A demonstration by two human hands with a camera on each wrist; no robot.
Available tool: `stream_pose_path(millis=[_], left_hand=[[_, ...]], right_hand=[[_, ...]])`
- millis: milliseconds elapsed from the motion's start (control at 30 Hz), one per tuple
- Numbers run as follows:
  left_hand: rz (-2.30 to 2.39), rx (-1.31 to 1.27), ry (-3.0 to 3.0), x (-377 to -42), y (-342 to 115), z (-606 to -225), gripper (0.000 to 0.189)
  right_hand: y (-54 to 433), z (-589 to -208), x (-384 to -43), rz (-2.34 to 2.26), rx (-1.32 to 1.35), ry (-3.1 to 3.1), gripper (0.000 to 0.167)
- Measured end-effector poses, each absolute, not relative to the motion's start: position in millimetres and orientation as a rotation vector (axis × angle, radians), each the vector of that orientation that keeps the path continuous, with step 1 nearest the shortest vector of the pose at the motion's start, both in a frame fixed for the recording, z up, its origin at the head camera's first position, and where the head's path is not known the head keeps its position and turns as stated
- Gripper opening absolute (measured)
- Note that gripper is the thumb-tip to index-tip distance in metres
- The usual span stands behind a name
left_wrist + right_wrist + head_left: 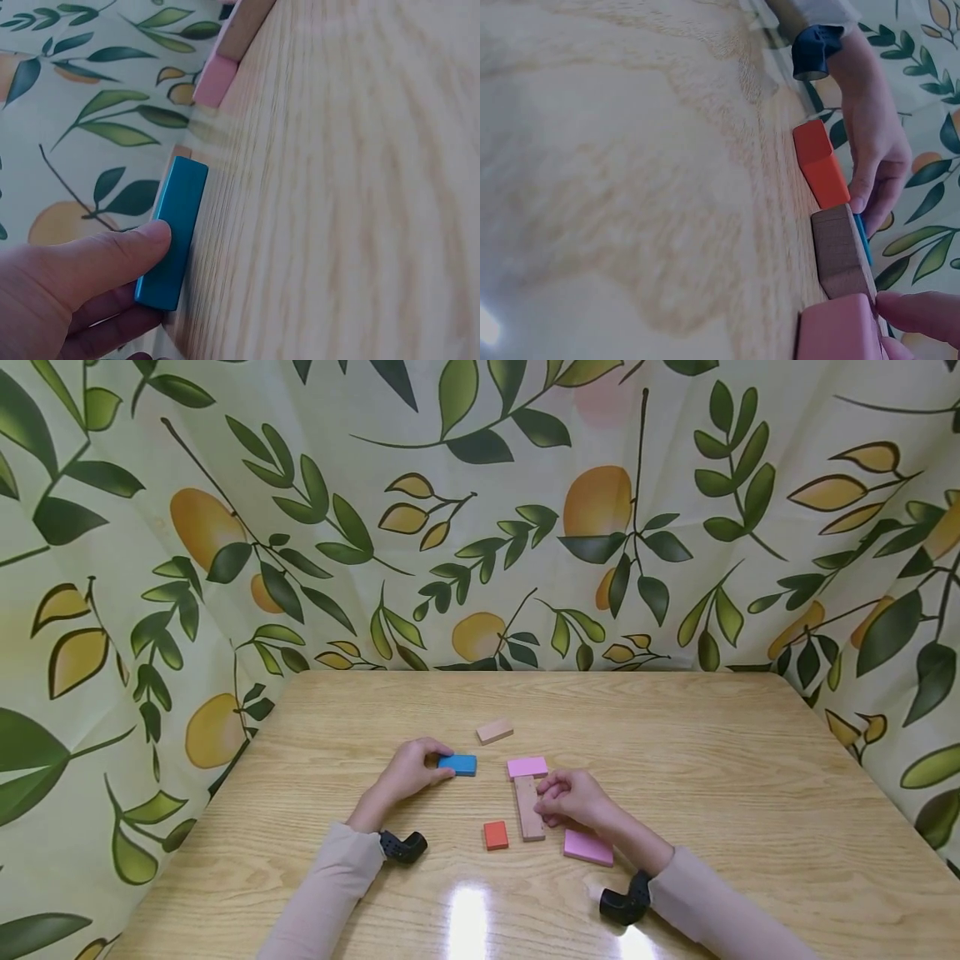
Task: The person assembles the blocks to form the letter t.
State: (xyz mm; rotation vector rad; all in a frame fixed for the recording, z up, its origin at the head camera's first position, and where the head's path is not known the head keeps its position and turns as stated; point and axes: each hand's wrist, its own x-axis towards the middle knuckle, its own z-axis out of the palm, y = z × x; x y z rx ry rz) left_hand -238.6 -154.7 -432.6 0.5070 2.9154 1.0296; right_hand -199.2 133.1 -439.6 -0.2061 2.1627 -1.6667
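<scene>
My left hand (406,772) pinches a blue block (458,765) at its left end, between thumb and fingers. In the left wrist view the thumb presses on the face of that block (174,236). My right hand (573,797) is bent loosely beside a long plain wooden block (528,810), fingertips right at its right edge. A pink block (527,767) lies crosswise against the far end of the wooden one, making a T shape. Under the right wrist's near side lies another pink block (588,847).
An orange-red block (496,835) lies left of the long wooden block's near end. Farther back is a small plain wooden block (495,731), set at an angle. A leaf-and-fruit patterned cloth (480,527) hangs behind and beside the wooden table (675,735).
</scene>
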Motion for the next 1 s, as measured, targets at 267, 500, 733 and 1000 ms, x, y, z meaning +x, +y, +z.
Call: stream_pose_path(millis=[267,500,733,1000], left_hand=[[1.035,0.504,2.894,-235.5,-149.1,-430.8,0.029],[1.034,0.553,2.882,-234.1,-146.9,-430.8,0.029],[1.026,0.593,2.873,-233.0,-144.9,-431.9,0.029],[1.015,0.615,2.88,-231.7,-143.8,-430.6,0.03]], right_hand=[[132.8,-440.4,-202.3,-1.657,-0.176,2.16,0.028],[133.4,-440.8,-203.1,-1.66,-0.222,2.163,0.038],[137.1,-436.6,-208.7,-1.659,-0.201,2.283,0.03],[143.7,-434.2,-223.8,-1.678,-0.162,2.346,0.029]])
